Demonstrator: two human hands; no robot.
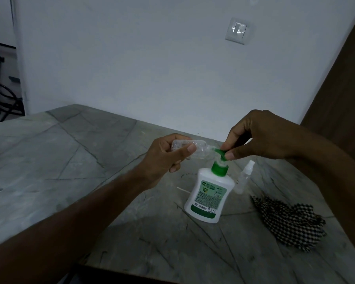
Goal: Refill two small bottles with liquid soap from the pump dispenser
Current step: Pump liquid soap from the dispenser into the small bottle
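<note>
On the stone counter [49, 160], the left hand [164, 158] is gripping a light, probably slippery clear bottle [190, 149] mid-body while the right hand [254, 136] is pinching the pump head [282, 153].

You see your two arms come in from the bottom edge, both bare up to the frame border; no sleeve shows. Your left hand [168, 154] and right hand [260, 136] wear nothing. The fingernails that show are short and plain.
</note>
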